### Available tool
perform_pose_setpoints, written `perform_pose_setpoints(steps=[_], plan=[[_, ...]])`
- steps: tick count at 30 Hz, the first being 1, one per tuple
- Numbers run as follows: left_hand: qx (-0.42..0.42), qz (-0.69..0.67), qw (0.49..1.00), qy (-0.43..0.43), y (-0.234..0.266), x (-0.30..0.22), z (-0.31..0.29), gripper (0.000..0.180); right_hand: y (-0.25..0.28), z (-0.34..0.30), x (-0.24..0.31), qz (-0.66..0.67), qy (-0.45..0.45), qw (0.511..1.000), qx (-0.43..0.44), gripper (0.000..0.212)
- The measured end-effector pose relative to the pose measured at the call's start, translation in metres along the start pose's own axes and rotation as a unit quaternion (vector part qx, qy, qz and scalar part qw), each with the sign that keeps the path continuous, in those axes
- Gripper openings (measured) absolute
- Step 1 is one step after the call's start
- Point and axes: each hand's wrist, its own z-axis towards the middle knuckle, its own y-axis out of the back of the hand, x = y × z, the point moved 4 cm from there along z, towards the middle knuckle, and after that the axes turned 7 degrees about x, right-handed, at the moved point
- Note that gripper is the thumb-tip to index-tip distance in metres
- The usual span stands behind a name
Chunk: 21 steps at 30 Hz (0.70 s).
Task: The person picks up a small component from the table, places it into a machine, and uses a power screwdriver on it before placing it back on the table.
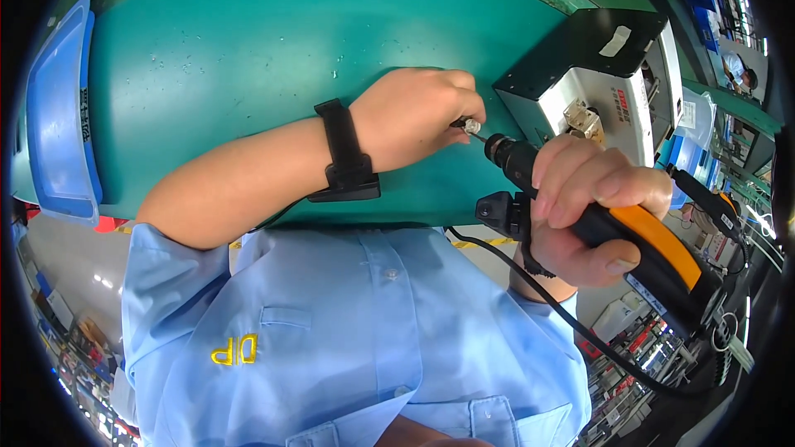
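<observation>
My left hand (pixel 418 112) is closed in a pinch above the green work surface. Between its fingertips sits a small silvery metal part (pixel 471 126) with a dark piece beside it, mostly covered by the fingers. My right hand (pixel 588 186) wraps round a black-and-orange electric screwdriver (pixel 515 161), held at a tilt. Its thin bit points left and up at the silvery part, and the tip is right by it; whether they touch I cannot tell. A black strap with a small box (pixel 348 165) goes round my left wrist, and a small black device (pixel 497 212) is strapped at the right.
Just beyond the screwdriver stands a black-and-silver box-shaped machine (pixel 592 87) with a brass-coloured fitting on its front. A blue tray (pixel 65 116) lies at the left edge. Tiny bits are scattered over the green mat (pixel 240 58). A black cable (pixel 571 323) crosses beneath my right arm.
</observation>
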Motion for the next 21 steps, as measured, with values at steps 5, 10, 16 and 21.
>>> perform_pose_setpoints(steps=[5,10,16,21], plan=[[-0.004,0.001,1.0,-0.011,0.002,0.001,0.001,0.016,-0.004,0.004,-0.007,0.023,0.006,1.0,-0.013,0.043],[-0.026,0.025,0.999,-0.011,0.008,-0.001,-0.004,0.016,-0.01,0.013,-0.007,-0.034,-0.031,0.998,-0.038,0.04],[-0.008,0.063,0.997,-0.036,0.014,-0.004,-0.003,0.012,0.005,-0.007,0.009,-0.052,0.0,0.97,-0.238,0.05],[-0.124,0.164,0.975,0.082,0.113,0.041,0.03,0.015,0.001,0.009,0.055,0.052,0.111,0.976,-0.182,0.053]])
